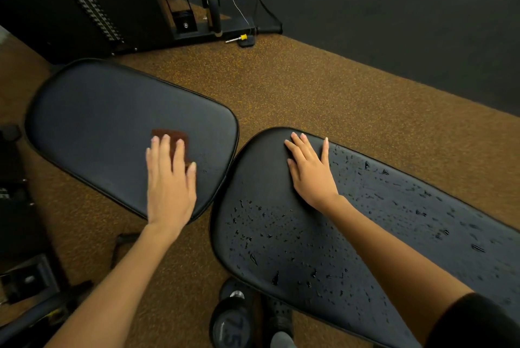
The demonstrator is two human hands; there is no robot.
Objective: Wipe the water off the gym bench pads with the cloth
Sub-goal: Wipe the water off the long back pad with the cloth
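Two black bench pads lie side by side. The left pad (92, 122) looks mostly dry, with a few small drops near its right end. On it lies a folded brown cloth (170, 136), and my left hand (170, 176) presses it flat with straight fingers. The long right pad (281, 249) is covered in water drops (253, 235), except for a dry patch at its upper end. There my right hand (308, 170) rests flat, fingers spread, holding nothing.
Brown speckled floor (309, 88) surrounds the bench. A weight-stack machine (92, 4) stands at the back left, with a yellow-headed pin (239, 38) on the floor beside it. A dumbbell (230, 325) lies under the bench by my shoe (277, 316). Dark wall on the right.
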